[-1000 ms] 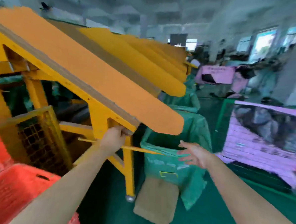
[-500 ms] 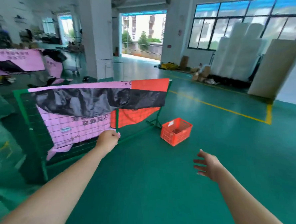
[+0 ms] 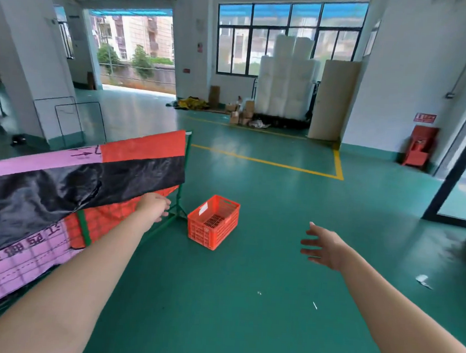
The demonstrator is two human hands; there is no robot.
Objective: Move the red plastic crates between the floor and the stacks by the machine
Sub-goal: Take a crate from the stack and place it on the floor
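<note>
A red plastic crate [image 3: 213,221] stands alone on the green floor ahead, empty as far as I can see, with a white label inside one wall. My left hand [image 3: 154,206] reaches out to the left of it, fingers loosely curled, holding nothing, in front of the cage's corner. My right hand [image 3: 323,245] is stretched forward to the right of the crate, fingers spread and empty. Both hands are still well short of the crate. No stacks or machine are in view.
A green wire cage [image 3: 183,173] draped with pink, red and black sheets stands at the left, its foot next to the crate. Yellow floor lines [image 3: 265,161] run beyond. White foam rolls [image 3: 285,78], boxes and a red stand [image 3: 419,146] line the far wall.
The view has swung from the yellow machine and red crates at the left round to the open floor. The lone crate is nearer now and my right hand has spread wider.
</note>
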